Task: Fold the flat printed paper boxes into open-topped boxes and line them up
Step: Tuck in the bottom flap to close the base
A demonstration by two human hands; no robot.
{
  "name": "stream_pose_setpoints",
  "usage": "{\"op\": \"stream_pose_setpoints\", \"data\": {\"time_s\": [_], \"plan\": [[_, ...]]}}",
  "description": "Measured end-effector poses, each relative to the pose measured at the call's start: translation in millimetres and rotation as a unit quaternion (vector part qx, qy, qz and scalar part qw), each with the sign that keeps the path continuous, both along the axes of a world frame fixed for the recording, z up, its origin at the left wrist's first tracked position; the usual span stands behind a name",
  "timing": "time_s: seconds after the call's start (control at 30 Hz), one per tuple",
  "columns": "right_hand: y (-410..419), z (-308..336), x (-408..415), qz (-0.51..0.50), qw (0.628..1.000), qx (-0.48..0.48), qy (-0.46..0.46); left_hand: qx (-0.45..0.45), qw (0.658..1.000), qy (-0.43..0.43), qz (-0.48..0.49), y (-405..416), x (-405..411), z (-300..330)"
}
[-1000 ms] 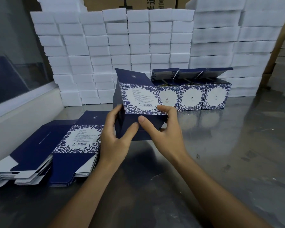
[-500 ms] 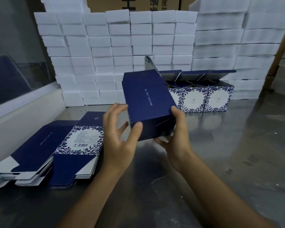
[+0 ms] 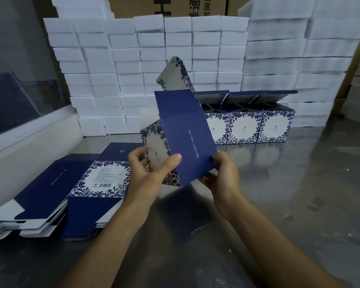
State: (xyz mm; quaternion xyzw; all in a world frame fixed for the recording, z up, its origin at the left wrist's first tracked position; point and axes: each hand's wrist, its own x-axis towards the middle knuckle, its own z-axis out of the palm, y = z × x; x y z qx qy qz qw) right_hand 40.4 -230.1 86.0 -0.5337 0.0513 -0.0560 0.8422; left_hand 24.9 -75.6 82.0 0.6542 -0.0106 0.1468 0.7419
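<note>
Both hands grip box (image 3: 187,142) mid-air — left hand (image 3: 148,173) pinching side, right hand (image 3: 222,177) clutching bottom edge — likely seating base

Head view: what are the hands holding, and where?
Both grip one partly folded box: left hand at its lower left corner, right hand at its lower right corner.

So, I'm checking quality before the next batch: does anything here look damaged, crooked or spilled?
Nothing stands out. The finished boxes stand upright in a straight row, the flat stacks lie slightly fanned, and both hands hold an intact box.
</note>
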Motion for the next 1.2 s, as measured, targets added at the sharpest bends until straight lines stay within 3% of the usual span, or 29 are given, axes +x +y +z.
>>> {"op": "stream_pose_setpoints", "data": {"time_s": [0.27,0.5,0.87,1.2], "plan": [[5.1,-2.3,-4.3,-0.030,0.977,-0.192,-0.089,0.163,0.981,-0.056,0.085,1.2,2.5,-7.5],[8.7,4.8,-8.4,0.063,0.984,-0.147,-0.073,0.295,0.934,-0.108,0.169,6.7,6.4,-17.5],[9.5,-4.8,-10.1,0.035,0.948,-0.294,-0.112,0.431,0.849,-0.167,0.257,7.3,3.1,-18.3],[8.5,-2.4,-10.1,0.065,0.963,-0.249,-0.084,0.456,0.829,-0.197,0.256,7.3,1.0,-17.0]]}}
